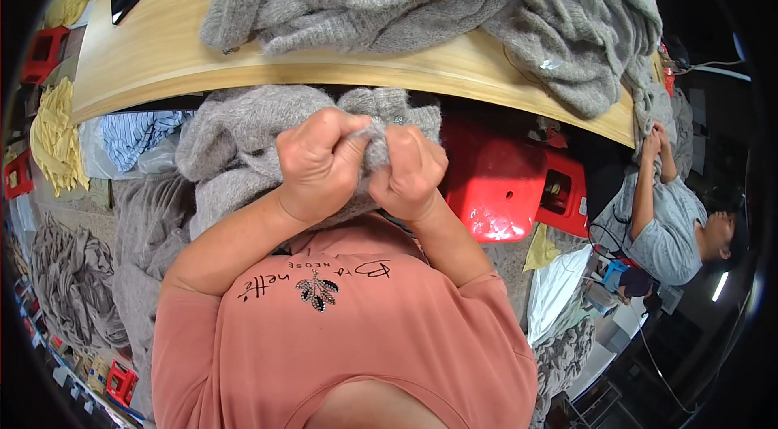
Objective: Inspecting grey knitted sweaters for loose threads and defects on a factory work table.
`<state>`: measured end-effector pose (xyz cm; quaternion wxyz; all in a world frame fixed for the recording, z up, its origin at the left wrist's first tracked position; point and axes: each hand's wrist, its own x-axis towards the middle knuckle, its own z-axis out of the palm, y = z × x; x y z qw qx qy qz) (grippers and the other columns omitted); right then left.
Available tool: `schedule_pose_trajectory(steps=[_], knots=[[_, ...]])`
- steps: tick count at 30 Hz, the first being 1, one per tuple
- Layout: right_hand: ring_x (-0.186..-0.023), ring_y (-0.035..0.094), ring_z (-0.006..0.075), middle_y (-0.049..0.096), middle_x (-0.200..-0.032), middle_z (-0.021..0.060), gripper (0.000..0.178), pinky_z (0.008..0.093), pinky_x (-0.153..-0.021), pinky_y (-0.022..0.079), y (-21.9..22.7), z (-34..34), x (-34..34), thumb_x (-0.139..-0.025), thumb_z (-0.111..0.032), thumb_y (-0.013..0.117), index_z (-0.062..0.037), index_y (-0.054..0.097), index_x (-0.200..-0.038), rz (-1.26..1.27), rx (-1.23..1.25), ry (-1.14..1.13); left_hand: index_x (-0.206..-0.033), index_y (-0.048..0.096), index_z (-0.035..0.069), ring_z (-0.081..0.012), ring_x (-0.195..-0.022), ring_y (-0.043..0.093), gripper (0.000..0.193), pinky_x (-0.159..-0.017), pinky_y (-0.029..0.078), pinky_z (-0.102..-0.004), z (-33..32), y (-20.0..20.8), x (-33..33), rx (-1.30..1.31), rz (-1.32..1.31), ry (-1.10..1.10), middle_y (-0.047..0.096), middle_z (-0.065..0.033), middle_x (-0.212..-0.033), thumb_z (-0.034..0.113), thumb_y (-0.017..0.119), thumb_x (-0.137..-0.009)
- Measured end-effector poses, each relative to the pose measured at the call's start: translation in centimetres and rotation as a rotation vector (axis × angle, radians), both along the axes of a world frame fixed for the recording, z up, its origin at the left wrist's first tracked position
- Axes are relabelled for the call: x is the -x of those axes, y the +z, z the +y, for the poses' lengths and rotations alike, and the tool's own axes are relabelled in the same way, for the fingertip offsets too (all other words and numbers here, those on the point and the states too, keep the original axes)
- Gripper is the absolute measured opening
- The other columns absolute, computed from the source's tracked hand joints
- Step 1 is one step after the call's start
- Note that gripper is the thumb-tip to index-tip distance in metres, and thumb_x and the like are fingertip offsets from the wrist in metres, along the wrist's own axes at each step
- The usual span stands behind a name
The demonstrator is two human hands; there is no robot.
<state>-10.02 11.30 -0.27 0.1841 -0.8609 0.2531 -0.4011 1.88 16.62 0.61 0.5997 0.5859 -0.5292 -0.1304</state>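
Just off the near edge of the surface (166, 48), left hand (322, 162) and right hand (411, 171) grip grey knit (375, 147) (fists side by side), best held gently against stretching.

Both bare arms bend at the elbow, the left forearm (243, 247) slanting in from the left and the right forearm (456, 241) from the right, converging in front of the torso (340, 348). The left grip (322, 166) and right grip (412, 171) sit close beside each other at nearly one height, fingers (318, 129) curled tightly, each thumb drawn in to pinch.
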Motion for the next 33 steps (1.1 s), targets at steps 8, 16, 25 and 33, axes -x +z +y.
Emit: schedule_pose_trajectory(steps=[8, 16, 25, 33], knots=[[-0.049, 0.048, 0.0308, 0.047, -0.062, 0.0152, 0.030, 0.0354, -0.046, 0.041, -0.5, -0.9, -1.0, -0.051, 0.007, 0.045, 0.0036, 0.052, -0.080, -0.150, -0.158, 0.122, -0.079, 0.058, 0.002, -0.0099, -0.050, 0.049, 0.014, -0.046, 0.040, -0.0231, 0.4, -0.3, -0.6, -0.015, 0.034, 0.075, 0.054, -0.0056, -0.060, -0.008, 0.062, -0.070], [-0.048, 0.048, 0.0299, 0.046, -0.059, 0.0137, 0.026, 0.0342, -0.045, 0.040, 0.0, -1.0, 0.0, -0.051, 0.007, 0.046, 0.0023, 0.054, -0.075, -0.005, -0.158, 0.110, -0.075, 0.057, 0.001, -0.0056, -0.054, 0.048, 0.009, -0.048, 0.039, -0.0210, 0.8, -0.1, -0.6, -0.092, 0.201, -0.029, 0.055, -0.0032, -0.060, -0.006, 0.062, -0.072], [-0.049, 0.047, 0.0288, 0.042, -0.055, 0.0111, 0.016, 0.0374, -0.042, 0.038, -1.4, -1.5, -2.8, -0.051, 0.004, 0.049, -0.0020, 0.046, -0.065, -0.117, -0.039, 0.009, -0.075, 0.057, -0.001, -0.0032, -0.063, 0.047, 0.004, -0.056, 0.040, -0.0192, 0.1, -0.6, -0.3, -0.145, 0.517, 0.088, 0.057, 0.0008, -0.068, -0.002, 0.061, -0.077], [-0.052, 0.049, 0.0314, 0.045, -0.058, 0.0134, 0.013, 0.0382, -0.044, 0.039, -1.6, -1.9, -4.8, -0.055, 0.003, 0.050, -0.0015, 0.047, -0.067, -0.101, -0.118, 0.012, -0.076, 0.057, -0.001, -0.0043, -0.062, 0.047, 0.005, -0.055, 0.041, -0.0195, 0.7, -2.6, -1.7, -0.109, 0.278, 0.227, 0.059, -0.0011, -0.070, -0.002, 0.062, -0.076]])
